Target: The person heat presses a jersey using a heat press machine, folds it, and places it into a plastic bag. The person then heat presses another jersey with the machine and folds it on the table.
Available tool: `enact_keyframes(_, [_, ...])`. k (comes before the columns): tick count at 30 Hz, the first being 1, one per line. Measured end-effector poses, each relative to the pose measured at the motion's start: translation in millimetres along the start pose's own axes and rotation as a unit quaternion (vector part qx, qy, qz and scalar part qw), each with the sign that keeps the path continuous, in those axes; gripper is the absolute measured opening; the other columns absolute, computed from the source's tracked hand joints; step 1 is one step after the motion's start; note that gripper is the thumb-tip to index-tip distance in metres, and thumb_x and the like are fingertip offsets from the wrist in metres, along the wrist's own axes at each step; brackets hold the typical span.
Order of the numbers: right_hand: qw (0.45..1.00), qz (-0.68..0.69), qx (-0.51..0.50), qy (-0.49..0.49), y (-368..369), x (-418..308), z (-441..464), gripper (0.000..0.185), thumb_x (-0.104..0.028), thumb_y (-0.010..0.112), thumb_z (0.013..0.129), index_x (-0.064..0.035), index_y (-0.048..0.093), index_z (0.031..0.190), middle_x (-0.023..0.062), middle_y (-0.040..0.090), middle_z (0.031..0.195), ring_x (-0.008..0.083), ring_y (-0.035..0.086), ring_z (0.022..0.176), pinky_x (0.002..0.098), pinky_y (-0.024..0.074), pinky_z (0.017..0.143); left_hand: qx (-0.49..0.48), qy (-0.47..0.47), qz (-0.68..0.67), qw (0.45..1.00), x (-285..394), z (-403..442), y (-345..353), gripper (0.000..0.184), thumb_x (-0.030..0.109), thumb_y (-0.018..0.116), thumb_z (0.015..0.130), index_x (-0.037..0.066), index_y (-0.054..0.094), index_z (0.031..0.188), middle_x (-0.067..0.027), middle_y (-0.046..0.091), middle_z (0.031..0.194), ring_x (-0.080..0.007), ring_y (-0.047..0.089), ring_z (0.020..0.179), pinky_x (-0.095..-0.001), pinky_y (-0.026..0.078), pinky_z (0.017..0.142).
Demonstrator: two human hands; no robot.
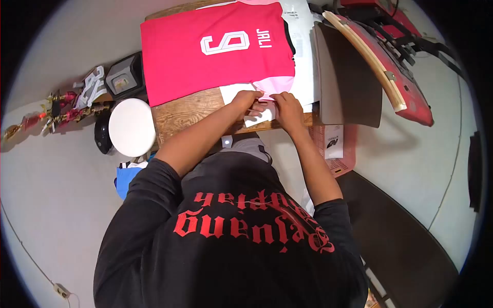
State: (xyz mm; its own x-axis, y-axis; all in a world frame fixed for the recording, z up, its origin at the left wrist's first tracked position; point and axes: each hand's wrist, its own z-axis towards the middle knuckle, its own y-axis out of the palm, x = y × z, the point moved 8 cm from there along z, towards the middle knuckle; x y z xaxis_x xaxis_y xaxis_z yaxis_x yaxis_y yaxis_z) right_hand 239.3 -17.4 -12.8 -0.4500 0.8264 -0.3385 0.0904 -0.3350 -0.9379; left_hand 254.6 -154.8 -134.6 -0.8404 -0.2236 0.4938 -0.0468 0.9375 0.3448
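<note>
A white round seat (132, 127) stands just off the left edge of the worktop (187, 105). The red shirt (172, 56) lies flat with its hem near that edge, number and lettering up; its pink sleeve (277, 83) reaches toward the near edge, over white sheets (228, 91). The left hand (247, 104) seems to pinch the sleeve's end between thumb and forefinger, its other fingers loosely curled. Just beside it, the right hand (289, 109) appears to pinch the same end, though the contact is partly hidden. The step in hand looks like working the sleeve's edge; the next move calls for a light, even grip that leaves the shirt unwrinkled. Wood toward the near left corner offers room; at the right edge a grey board (344, 66) crowds the right hand's sideways travel.
</note>
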Motion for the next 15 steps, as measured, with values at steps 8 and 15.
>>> enact_keyframes(8, [0.993, 0.057, -0.090, -0.052, -3.3, 23.0, 22.0, 0.024, -0.009, 0.065, 0.091, -0.0114, 0.074, 0.113, 0.0108, 0.069, 0.096, 0.0324, 0.066, 0.096, 0.0470, 0.0510, 0.085, 0.420, 0.367, 0.508, 0.656, 40.3, -118.2, -175.0, 0.037, 0.014, 0.073, 0.086, 0.010, 0.069, 0.123, -0.0183, 0.067, 0.118, -0.0402, 0.062, 0.112, -0.0499, 0.051, 0.094])
enact_keyframes(15, [0.978, 0.075, -0.186, -0.065, -10.1, 30.0, 49.7, 0.024, -0.007, 0.064, 0.094, -0.0100, 0.074, 0.116, 0.0122, 0.070, 0.102, 0.0340, 0.066, 0.103, 0.0450, 0.0530, 0.090, 0.490, 0.331, 0.583, 0.557, 42.4, -170.4, -263.9, 0.039, 0.020, 0.077, 0.089, 0.018, 0.071, 0.127, -0.0162, 0.062, 0.135, -0.0382, 0.059, 0.122, -0.0492, 0.052, 0.099])
